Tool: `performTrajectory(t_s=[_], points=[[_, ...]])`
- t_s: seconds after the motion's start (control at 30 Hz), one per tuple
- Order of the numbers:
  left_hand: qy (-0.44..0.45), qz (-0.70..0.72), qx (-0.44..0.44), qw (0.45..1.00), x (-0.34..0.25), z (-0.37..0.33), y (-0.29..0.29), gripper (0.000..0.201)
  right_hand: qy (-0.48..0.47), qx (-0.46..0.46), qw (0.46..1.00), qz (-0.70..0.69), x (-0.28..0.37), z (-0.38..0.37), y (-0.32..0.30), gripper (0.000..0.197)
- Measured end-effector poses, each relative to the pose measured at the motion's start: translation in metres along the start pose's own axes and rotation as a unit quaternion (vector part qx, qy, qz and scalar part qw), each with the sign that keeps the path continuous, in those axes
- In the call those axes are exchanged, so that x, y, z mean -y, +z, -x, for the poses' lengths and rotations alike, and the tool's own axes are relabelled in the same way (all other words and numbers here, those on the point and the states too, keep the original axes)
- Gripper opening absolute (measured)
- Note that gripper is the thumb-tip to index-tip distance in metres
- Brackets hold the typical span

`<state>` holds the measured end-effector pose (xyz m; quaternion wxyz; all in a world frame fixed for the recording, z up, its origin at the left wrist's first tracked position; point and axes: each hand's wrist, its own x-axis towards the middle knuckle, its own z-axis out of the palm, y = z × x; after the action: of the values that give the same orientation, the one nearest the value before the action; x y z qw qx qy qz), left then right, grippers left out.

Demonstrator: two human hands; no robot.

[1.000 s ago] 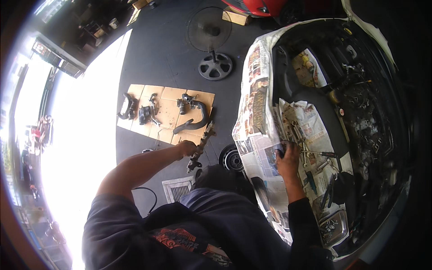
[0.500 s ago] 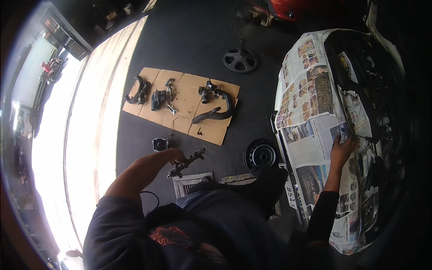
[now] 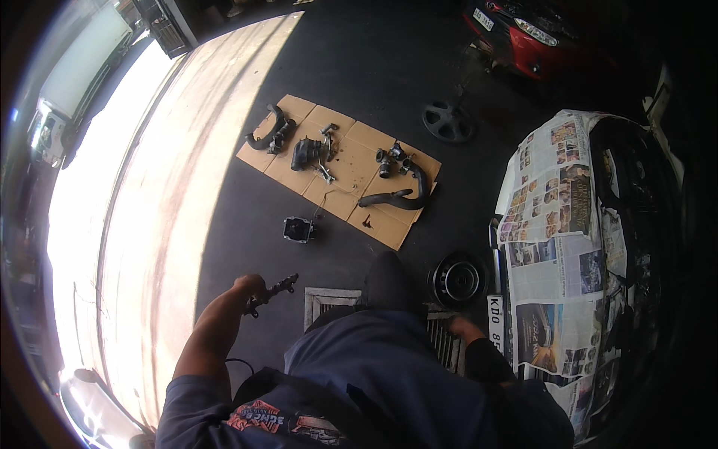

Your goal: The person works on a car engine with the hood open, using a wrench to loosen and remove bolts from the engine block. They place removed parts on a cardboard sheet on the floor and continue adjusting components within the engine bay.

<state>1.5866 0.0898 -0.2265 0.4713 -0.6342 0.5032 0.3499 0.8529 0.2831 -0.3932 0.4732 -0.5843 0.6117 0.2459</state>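
Observation:
My left hand (image 3: pixel 249 287) is closed round one end of a long, knobby dark-metal engine part (image 3: pixel 283 285), which sticks out to the right above the dark floor. Down by my side, my right hand (image 3: pixel 465 328) hangs over a slatted floor grate (image 3: pixel 445 343); its fingers are too small and dim to make out. Ahead of my left hand, a square black box-like part (image 3: pixel 298 229) rests on the floor.
Flattened cardboard (image 3: pixel 351 161) carries a curved black hose (image 3: pixel 419 191), another hose piece (image 3: pixel 263 138) and a black housing (image 3: pixel 305 154). A steel wheel (image 3: pixel 458 280) lies beside a car covered with newspaper (image 3: pixel 550 262). A red car (image 3: pixel 535 49) stands at the far right.
My right hand has left the newspaper-covered car and come down beside my body. My left hand has moved left with the metal part. The view has turned, so the floor things appear farther right.

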Motion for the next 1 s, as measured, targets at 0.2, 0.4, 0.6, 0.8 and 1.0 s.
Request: performTrajectory(t_s=[0.2,0.4,0.6,0.8,1.0], points=[[0.014,-0.007,0.047,0.999,0.043,-0.031,-0.027,0.047,0.079,0.051,0.983,-0.157,0.089,-0.056,0.005,0.042],[0.004,-0.016,0.037,0.999,0.088,-0.083,-0.130,0.044,0.160,-0.058,0.961,-0.219,0.154,-0.148,-0.128,0.054],[-0.007,0.060,-0.058,0.996,0.151,-0.161,-0.246,0.059,0.151,-0.106,0.918,-0.352,0.297,-0.218,-0.257,0.057],[-0.017,0.126,-0.130,0.983,0.216,-0.291,-0.386,0.061,0.078,-0.114,0.951,-0.276,0.439,-0.334,-0.344,0.056],[-0.013,0.163,-0.160,0.974,0.254,-0.531,-0.548,0.053,0.108,-0.096,0.928,-0.343,0.540,-0.488,-0.346,0.057]])
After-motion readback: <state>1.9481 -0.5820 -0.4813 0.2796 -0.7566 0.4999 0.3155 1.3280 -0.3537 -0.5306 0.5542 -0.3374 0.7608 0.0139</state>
